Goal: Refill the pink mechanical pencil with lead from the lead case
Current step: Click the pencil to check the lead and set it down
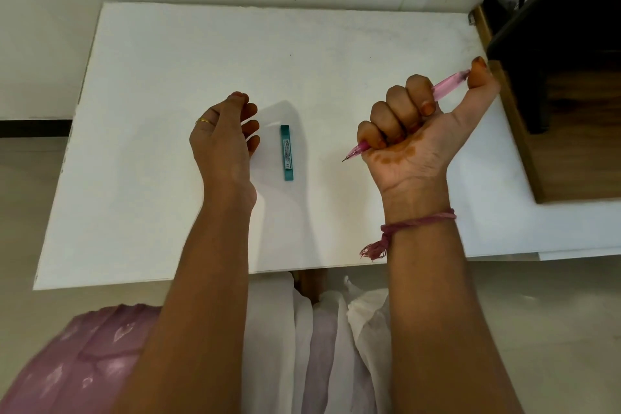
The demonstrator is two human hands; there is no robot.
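My right hand (416, 124) is fisted around the pink mechanical pencil (447, 86), palm turned up. The thumb rests on the pencil's rear end at the upper right, and the metal tip points down-left with a short lead showing. A teal lead case (286, 152) lies flat and lengthwise on the white board (168, 77), between my two hands. My left hand (225, 134) hovers just left of the case with fingers loosely curled and nothing in it, not touching the case.
The white board covers the table, with a wall behind it. A dark wooden cabinet (571, 84) stands at the right edge, close to my right hand. My lap in pink and white cloth (302, 346) lies below the board's near edge.
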